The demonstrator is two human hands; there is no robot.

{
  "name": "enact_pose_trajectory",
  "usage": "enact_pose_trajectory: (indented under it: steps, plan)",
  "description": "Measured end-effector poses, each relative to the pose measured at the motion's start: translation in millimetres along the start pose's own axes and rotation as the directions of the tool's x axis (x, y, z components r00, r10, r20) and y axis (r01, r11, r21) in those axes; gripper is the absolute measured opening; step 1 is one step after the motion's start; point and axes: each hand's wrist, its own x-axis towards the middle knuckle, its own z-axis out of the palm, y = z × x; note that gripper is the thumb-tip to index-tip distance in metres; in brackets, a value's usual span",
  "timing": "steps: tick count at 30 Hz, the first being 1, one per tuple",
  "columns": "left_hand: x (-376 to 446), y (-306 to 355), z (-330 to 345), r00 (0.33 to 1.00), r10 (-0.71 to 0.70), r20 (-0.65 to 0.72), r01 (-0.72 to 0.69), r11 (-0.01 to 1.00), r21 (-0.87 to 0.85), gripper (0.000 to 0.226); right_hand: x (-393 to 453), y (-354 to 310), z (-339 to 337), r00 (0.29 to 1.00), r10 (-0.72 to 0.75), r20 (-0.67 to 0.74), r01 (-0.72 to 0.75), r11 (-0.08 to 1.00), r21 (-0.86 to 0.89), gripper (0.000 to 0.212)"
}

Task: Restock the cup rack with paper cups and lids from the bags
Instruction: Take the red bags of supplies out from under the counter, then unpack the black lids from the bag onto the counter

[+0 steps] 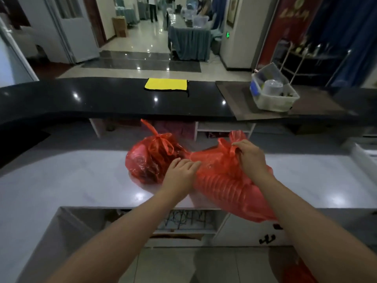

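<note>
**Gripping the knot of a red bag on the grey counter**

Pinching the tied handles of the long red bag [224,180] with the right hand [252,158], fingers curled round the twisted plastic at the knot. Lying along the grey counter [71,180], that bag, with its near end hanging past the counter's front edge; ribbed rings showing through the plastic, like a stack lying on its side, though whether cups or lids cannot be told. Resting flat on the same bag with the left hand [180,172], fingers straight and spread, pressing where it meets the second red bag [146,162]. Hands near each other but not touching, one on each side of the bag's middle.

Sitting just to the left and touching the long one, the second red bag, rounder, tied shut with a bow of its own handles standing up; dark contents dimly visible inside, too blurred to name.

Beyond the grey counter, raised higher, a black glossy counter [91,99] with a yellow cloth [166,84] laid flat on it. Further right on a brown mat [236,99], a clear plastic bin [273,92] with its lid tipped up, holding blurred items. Below the grey counter's front edge, an open shelf with tangled dark wire pieces [187,219].

Both forearms bare, reaching in from the bottom of the view.
</note>
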Motion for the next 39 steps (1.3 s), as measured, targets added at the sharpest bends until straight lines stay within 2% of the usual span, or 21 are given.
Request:
enact_pose_trajectory:
  steps: [6, 10, 14, 15, 22, 27, 32, 39]
  plan:
    - [67.0, 19.9, 27.1, 0.999, -0.026, 0.025, 0.027, 0.999, -0.045, 0.05, 47.4, 49.6, 12.0, 0.998, 0.035, -0.05, -0.035, 0.999, 0.011, 0.029]
    - [101.0, 33.2, 48.7, 0.986, -0.102, 0.129, 0.108, 0.993, -0.04, 0.055, 54.7, 86.1, 36.4, 0.998, 0.07, 0.007, -0.07, 0.994, 0.087, 0.029]
    - [125.0, 49.1, 75.1, 0.966, -0.115, 0.233, 0.126, 0.991, -0.036, 0.055, 49.3, 135.4, 60.2, 0.943, 0.313, 0.109, -0.327, 0.934, 0.146, 0.031]
    - [128.7, 53.2, 81.1, 0.958, -0.119, 0.263, 0.136, 0.99, -0.046, 0.054, 46.7, 145.2, 64.1, 0.932, 0.335, 0.138, -0.354, 0.923, 0.15, 0.034]
    - [140.9, 70.3, 111.2, 0.916, -0.157, 0.37, 0.201, 0.976, -0.083, 0.054, 32.4, 153.8, 73.6, 0.916, 0.241, 0.322, -0.319, 0.923, 0.217, 0.059]
    - [137.0, 63.4, 121.5, 0.909, -0.179, 0.377, 0.223, 0.972, -0.076, 0.054, 28.8, 147.1, 74.0, 0.938, 0.178, 0.297, -0.243, 0.949, 0.199, 0.061]
    - [143.5, 43.1, 116.4, 0.947, -0.174, 0.269, 0.196, 0.979, -0.058, 0.054, 48.2, 114.9, 75.5, 0.981, 0.051, 0.189, -0.074, 0.99, 0.118, 0.049]
    - [130.9, -21.2, 91.0, 0.971, -0.225, 0.076, 0.227, 0.974, -0.015, 0.047, 84.7, 47.2, 106.2, 0.976, -0.06, 0.211, 0.032, 0.991, 0.133, 0.036]
